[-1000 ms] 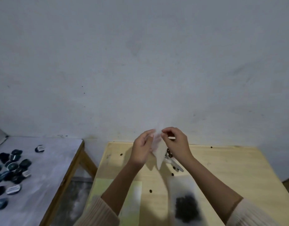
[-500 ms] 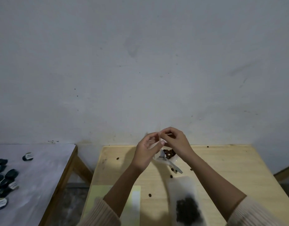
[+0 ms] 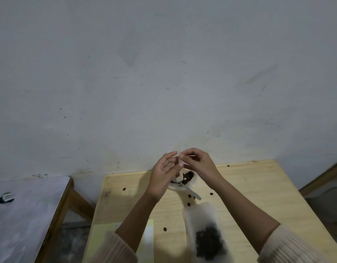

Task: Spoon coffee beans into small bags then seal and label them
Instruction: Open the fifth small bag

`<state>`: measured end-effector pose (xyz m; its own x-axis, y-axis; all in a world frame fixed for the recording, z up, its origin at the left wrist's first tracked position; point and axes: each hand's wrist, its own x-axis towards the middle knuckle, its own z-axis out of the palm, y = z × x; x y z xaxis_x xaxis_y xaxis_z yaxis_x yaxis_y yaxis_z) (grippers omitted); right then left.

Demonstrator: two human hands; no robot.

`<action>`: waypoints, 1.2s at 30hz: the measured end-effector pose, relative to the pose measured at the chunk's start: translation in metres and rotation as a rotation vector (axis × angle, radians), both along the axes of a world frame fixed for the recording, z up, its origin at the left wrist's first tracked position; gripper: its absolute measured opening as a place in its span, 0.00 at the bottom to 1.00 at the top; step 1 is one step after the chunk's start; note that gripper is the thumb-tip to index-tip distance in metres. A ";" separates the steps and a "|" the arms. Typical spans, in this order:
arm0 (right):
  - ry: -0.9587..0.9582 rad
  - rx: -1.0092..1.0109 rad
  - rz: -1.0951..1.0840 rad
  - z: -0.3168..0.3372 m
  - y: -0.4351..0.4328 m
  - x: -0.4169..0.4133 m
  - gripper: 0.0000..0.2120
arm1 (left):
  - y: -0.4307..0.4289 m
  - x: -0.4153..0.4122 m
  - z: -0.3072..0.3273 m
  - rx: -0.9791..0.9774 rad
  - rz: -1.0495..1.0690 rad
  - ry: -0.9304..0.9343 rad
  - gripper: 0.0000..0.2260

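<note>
Held L hand point(image 3: 164, 174) and R hand point(image 3: 199, 164) close together just above bean dish point(image 3: 172, 187), at far edge of wooden table point(image 3: 249, 186). Pinched small bag point(image 3: 178, 158) between them: L thumb + forefinger on one side of its top, R thumb + forefinger on the other. Curled remaining R fingers; left remaining L fingers loosely extended. Found bag clear and thin, nearly lost against wall point(image 3: 164, 73); could not tell whether mouth was open or whether anything was inside. Held it off the table, directly above dish.

Noted dark coffee beans point(image 3: 189, 175) heaped in dish w/ white spoon point(image 3: 192, 193) resting in it, handle poking out over rim to near-right. Saw second bag point(image 3: 207, 234) lying flat nearer than dish and slightly right of it, dark clump of beans in its near end. Spotted loose beans point(image 3: 164, 229) scattered around dish on all sides, most on near side.

Logged yellow-green sheet point(image 3: 99, 236) near-left of dish, partly under L forearm. Logged side table point(image 3: 31, 215) w/ pale top well left of dish, small dark item point(image 3: 6, 197) w/ white tag on it; too small to ID.
</note>
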<state>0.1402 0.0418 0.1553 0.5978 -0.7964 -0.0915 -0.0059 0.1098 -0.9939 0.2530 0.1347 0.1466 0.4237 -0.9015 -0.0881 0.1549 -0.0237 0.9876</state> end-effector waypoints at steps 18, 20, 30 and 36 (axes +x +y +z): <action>0.478 -0.244 0.030 -0.004 0.007 0.003 0.12 | -0.005 -0.014 -0.016 0.077 0.116 -0.380 0.09; 0.517 -0.314 0.049 -0.003 0.007 0.002 0.12 | -0.003 -0.012 -0.016 0.098 0.122 -0.437 0.08; 0.635 -0.496 0.103 -0.008 0.014 -0.014 0.12 | 0.000 0.008 -0.005 0.158 0.216 -0.554 0.07; 0.511 -0.390 0.135 0.010 0.002 -0.022 0.11 | 0.009 -0.002 0.004 0.055 -0.192 -0.551 0.21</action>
<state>0.1177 0.0436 0.1656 0.6528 -0.7495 -0.1102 -0.4763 -0.2930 -0.8290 0.2514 0.1435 0.1503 0.2497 -0.9670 0.0500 -0.3937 -0.0542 0.9176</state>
